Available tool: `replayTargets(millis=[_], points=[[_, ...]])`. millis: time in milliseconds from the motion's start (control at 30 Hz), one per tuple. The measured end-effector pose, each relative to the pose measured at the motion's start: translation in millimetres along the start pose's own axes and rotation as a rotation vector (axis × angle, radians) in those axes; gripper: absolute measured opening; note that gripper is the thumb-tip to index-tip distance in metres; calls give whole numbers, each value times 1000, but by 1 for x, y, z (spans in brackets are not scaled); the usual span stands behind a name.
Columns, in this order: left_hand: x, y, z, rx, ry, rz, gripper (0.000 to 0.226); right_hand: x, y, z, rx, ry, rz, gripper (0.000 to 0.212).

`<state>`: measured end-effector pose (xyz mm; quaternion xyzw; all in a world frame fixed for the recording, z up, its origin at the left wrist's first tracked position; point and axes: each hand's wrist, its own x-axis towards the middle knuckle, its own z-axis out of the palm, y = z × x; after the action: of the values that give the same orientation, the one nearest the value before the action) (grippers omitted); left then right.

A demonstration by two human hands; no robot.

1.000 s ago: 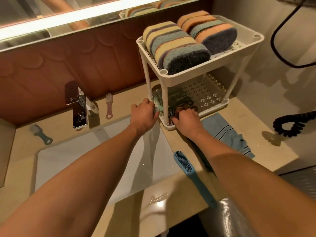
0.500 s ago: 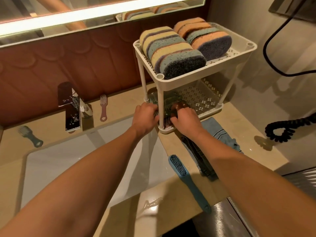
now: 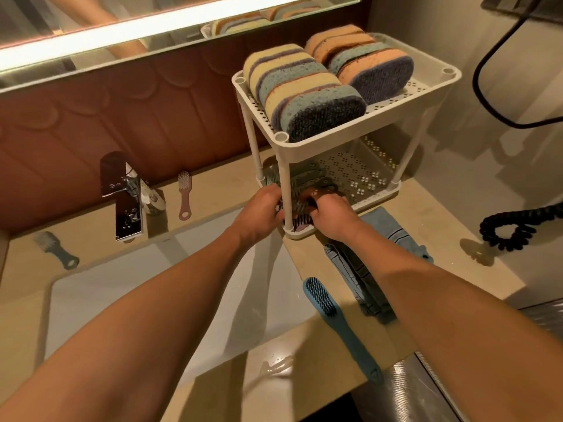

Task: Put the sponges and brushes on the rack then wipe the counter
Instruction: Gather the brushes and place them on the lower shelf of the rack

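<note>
Two bare forearms are reaching from the near edge toward the rack (image 3: 350, 138). Nearest, a blue brush (image 3: 339, 327) is lying on the counter (image 3: 441, 214) just right of the sink (image 3: 122, 300), bristles up, its handle pointing near and right. Just beyond it a blue cloth (image 3: 384, 223) is lying crumpled, running under the right forearm and up to the rack's near edge.

Both hands are working at the near-left corner of the rack's lower tier, one on each side of the corner post. The right hand (image 3: 332, 217) is curling its fingers over a brown brush (image 3: 313, 193) and gripping it on the tier, dark bristles showing just left of the knuckles. The left hand (image 3: 263, 208) is reaching in from the left with bent fingers among the other brushes (image 3: 307, 176) piled on that tier. The post is hiding its fingertips, so I cannot tell whether it is gripping anything.

Left of the sink's far corner a grey brush (image 3: 56, 249) is lying on the counter. Behind the sink a chrome tap (image 3: 128, 205) is standing, and a pink brush (image 3: 184, 196) is lying just right of it, bristles toward the wall. Well right of the rack a black coiled cord (image 3: 511, 226) is resting on the counter.

On the top tier two rows of sponges (image 3: 307, 95) are standing on edge, side by side. Farthest, a lit mirror (image 3: 152, 25) is reflecting them.
</note>
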<state>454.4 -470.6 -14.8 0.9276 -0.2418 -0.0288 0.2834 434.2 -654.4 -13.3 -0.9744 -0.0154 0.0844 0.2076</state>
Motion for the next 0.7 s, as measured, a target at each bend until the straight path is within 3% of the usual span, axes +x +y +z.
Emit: replayTargets(millis=[533,700], points=[[-28,14,1,135,17,21,23,-27,-2,-13,-39,-59,-48,31],[-57,26,-8,256,54,-12,40,-46,-10,-18,-44,-25,-52,34]])
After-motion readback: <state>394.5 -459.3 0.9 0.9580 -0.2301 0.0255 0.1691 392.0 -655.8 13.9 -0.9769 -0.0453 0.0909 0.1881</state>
